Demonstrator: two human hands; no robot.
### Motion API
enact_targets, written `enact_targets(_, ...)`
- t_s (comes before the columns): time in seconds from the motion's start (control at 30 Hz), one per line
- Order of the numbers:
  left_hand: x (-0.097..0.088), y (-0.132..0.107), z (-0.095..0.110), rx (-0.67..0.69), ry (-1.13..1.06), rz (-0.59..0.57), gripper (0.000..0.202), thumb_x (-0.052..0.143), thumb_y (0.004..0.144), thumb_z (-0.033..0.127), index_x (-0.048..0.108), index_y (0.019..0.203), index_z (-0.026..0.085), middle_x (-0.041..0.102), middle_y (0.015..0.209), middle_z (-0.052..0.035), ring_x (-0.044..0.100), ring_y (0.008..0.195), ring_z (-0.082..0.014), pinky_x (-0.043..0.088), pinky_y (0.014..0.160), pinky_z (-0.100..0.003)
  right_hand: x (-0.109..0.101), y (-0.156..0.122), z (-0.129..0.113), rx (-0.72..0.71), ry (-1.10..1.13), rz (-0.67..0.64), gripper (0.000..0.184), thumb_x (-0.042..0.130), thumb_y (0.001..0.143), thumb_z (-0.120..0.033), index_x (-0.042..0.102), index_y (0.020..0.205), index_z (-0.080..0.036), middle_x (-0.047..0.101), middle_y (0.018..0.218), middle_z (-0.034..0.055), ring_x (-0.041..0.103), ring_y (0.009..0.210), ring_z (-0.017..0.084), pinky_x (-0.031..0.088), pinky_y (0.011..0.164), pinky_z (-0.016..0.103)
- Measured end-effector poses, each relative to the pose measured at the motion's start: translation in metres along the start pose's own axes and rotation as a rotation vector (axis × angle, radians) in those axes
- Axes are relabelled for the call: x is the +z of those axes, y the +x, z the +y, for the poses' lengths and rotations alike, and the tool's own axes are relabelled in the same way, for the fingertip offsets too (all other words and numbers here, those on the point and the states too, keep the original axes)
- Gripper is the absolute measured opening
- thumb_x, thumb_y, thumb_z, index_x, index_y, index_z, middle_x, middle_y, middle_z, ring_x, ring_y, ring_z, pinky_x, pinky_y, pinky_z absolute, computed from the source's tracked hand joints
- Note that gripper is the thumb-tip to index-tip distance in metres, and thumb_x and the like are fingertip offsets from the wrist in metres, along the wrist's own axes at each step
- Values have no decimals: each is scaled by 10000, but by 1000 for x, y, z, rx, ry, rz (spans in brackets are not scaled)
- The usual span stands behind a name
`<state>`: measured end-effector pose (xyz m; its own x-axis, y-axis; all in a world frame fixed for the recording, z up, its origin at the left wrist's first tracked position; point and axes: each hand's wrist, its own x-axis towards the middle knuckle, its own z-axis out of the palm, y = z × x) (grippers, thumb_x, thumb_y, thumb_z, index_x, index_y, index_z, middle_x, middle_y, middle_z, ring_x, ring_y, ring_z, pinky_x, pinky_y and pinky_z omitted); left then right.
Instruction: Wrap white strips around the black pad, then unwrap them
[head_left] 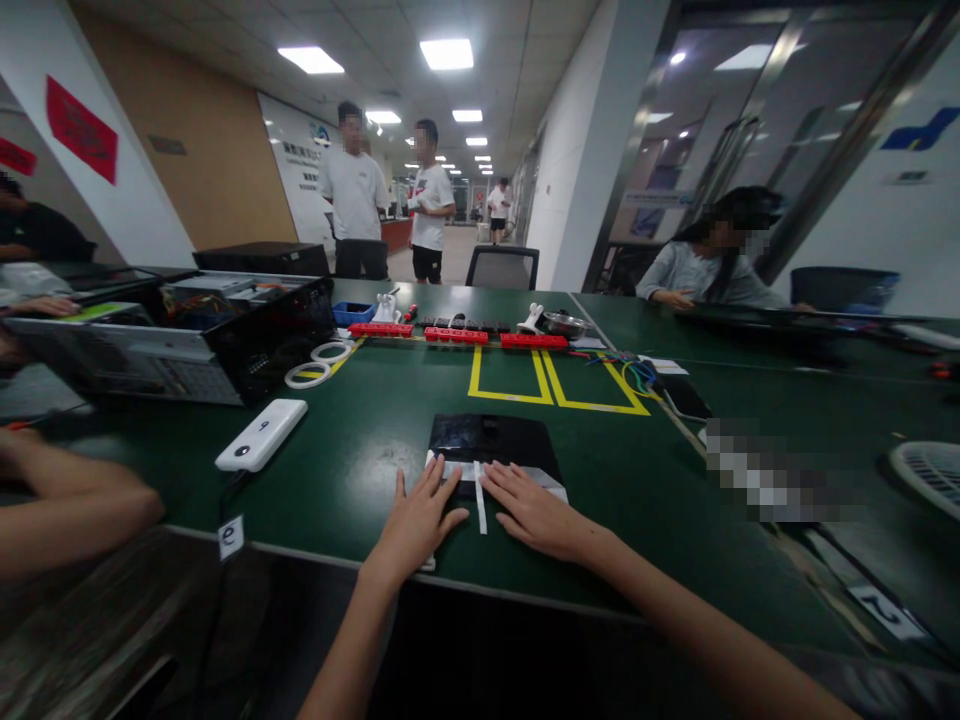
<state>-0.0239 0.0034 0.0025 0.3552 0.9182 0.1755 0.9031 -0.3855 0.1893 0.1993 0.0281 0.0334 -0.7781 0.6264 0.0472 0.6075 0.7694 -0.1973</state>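
A black, glossy flat item (pixel 495 436) lies on the green table close to its front edge; I cannot tell its exact kind. Across its near part runs a grey-silver band (pixel 457 471), and a narrow white strip (pixel 481 508) crosses that band and reaches onto the table. My left hand (pixel 421 512) rests flat with fingers spread over the band's left part. On the right part lies my right hand (pixel 538 508), its fingers stretched out flat. Neither hand grips anything. Their palms hide some of the band and the item's near edge.
At left stand an opened computer case (pixel 225 330), a white power bank (pixel 262 436) and white rings (pixel 309 374). Red racks (pixel 456 336) line the back behind yellow tape outlines (pixel 510 397). A phone (pixel 684 397) lies right. A neighbour's arm (pixel 75 505) rests at left.
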Motion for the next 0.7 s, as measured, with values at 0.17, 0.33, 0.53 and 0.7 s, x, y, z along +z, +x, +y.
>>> enact_targets(0.17,-4,-1,-5,2,-159,32,567,393,933,382,210,1448,231,243,1501,-139,191,1385,-259,166,1054,-604,-4,-2,1,2,25,0,511,353,921,-271,315,1414,-140,277,1480,127,183,1375,201,193,1120,459)
enact_targets(0.33,-13,-11,-33,-83,-302,185,496,336,950,331,282,1424,197,329,1474,-105,282,1357,-182,276,1083,-407,-12,-16,-20,-20,3,181,436,366,882,-148,477,1303,-143,421,1403,130,339,1316,213,283,1084,468)
enact_targets(0.53,-8,-26,-70,-209,-154,244,373,346,938,297,566,1209,165,581,1278,-104,493,1227,-224,309,1062,-446,-6,-41,-70,-155,83,237,329,408,876,-134,591,1147,-168,661,1087,70,596,986,162,465,884,311)
enact_targets(0.7,-1,-28,-72,-185,-105,262,365,354,933,293,595,1179,173,597,1260,-93,474,1243,-228,305,1062,-455,-19,-28,-83,-199,63,131,289,424,884,-145,595,1116,-165,676,1023,51,602,935,149,457,844,291)
